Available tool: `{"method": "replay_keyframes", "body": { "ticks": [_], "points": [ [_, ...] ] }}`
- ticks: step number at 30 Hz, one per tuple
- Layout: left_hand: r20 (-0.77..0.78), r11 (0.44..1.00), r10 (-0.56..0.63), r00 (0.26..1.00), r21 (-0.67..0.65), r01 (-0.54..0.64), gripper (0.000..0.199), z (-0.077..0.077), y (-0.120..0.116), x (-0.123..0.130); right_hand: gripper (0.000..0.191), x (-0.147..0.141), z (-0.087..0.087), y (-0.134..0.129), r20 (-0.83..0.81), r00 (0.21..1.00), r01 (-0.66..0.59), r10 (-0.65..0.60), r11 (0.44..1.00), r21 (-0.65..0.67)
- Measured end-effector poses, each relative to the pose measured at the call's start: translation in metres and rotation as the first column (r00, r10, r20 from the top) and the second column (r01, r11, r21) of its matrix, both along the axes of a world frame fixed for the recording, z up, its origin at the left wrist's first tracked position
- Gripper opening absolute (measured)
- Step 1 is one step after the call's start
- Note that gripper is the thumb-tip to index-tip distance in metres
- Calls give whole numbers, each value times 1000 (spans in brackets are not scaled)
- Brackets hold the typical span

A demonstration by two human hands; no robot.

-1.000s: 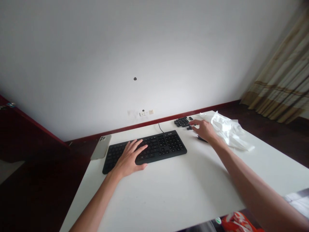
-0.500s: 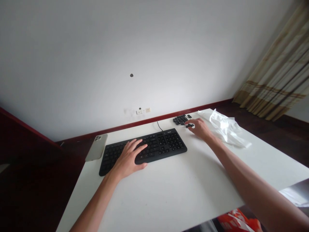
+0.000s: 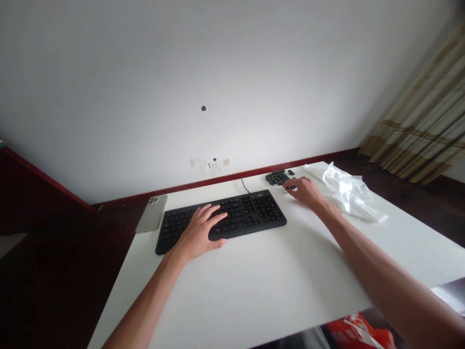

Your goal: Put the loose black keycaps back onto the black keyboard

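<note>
On the white surface (image 3: 254,281) in front of me, my left hand (image 3: 198,232) lies open, its fingers spread over the left half of a black keyboard (image 3: 254,208), with the heel of the hand past the keyboard's near edge. My right hand (image 3: 305,190) sits just beyond the keyboard's right end, drawn narrow, its fingertips (image 3: 289,189) down at a small dark keycap (image 3: 291,187). I cannot tell whether I am holding that keycap. It lies just beside a tight cluster of black keycaps (image 3: 277,178), with one small dark piece (image 3: 291,172) past them. A crumpled white plastic sheet (image 3: 348,194) lies to the right of my hand. A pale smartphone (image 3: 150,213) lies back up, near the keyboard's left end. A thin black cable (image 3: 245,185) rises from the keyboard toward the wall (image 3: 218,97).
</note>
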State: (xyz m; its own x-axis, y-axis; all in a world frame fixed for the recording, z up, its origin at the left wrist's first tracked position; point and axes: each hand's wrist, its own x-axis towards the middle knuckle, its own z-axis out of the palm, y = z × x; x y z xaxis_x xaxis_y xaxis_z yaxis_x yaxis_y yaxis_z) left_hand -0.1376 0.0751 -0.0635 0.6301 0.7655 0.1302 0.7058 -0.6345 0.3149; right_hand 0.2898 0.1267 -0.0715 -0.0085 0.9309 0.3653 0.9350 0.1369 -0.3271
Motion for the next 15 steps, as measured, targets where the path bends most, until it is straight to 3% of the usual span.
{"method": "replay_keyframes", "body": {
  "ticks": [4, 9, 15],
  "points": [
    [-9, 1000, 2, 1000, -8, -2, 71, 1, 0, 0, 17, -18, 13, -12, -237, 964, -133, 122, 991, -30],
    [-4, 1000, 4, 1000, -25, -4, 71, 2, -1, 1, 21, -73, 21, -34, -450, 824, -427, 344, 899, -94],
    [3, 999, 7, 1000, -38, -6, 72, 0, 2, 1, 17, -124, 14, -53, -490, 723, -612, 487, 780, -128]
  ]
}}
